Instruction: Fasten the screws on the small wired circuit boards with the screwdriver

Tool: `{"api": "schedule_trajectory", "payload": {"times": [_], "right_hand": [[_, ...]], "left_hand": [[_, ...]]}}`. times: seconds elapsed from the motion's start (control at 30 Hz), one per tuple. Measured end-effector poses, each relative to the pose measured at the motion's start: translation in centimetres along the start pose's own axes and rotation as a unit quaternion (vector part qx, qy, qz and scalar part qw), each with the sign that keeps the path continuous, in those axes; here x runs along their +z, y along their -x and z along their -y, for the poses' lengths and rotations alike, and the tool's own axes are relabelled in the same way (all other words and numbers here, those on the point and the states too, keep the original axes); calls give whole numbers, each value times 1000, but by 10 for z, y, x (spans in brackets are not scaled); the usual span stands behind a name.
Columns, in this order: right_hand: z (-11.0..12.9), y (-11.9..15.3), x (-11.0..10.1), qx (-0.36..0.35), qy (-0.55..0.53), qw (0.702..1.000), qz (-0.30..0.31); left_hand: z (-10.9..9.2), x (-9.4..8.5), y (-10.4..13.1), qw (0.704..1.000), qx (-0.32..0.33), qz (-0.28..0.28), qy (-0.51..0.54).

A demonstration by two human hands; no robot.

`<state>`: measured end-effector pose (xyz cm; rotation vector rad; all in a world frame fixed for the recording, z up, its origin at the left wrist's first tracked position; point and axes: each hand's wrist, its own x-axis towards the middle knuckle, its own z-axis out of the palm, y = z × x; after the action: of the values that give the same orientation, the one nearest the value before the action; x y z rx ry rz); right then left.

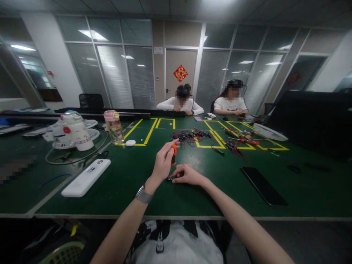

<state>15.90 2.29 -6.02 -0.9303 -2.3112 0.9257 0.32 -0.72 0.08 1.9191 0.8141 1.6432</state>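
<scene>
My left hand (164,160), with a watch (144,194) at the wrist, is closed around the orange and black handle of a screwdriver (174,154). The screwdriver stands upright, its thin shaft pointing down at a small green circuit board (170,179) on the table. Beside the shaft, my right hand (187,174) rests low on the table with its fingers pinched at the board's right edge. Whether the tip touches a screw is too small to see.
Beyond my hands lies a pile of wired boards (189,136) with red and blue leads. A white power bank (86,178) is at left, a black phone (264,186) at right. A bottle (114,127) stands farther back. Two people sit across the table.
</scene>
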Motion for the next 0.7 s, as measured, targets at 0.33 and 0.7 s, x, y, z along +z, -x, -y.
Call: {"api": "schedule_trajectory", "payload": {"times": [0.33,0.7], "right_hand": [[3,2,-1,10,-2,1000,-4],[-1,3,-2,1,-5,1000,12]], "left_hand": [[-3,-4,0,988,62,-73,-119],[-4,-1,0,998,35,8,-51]]}}
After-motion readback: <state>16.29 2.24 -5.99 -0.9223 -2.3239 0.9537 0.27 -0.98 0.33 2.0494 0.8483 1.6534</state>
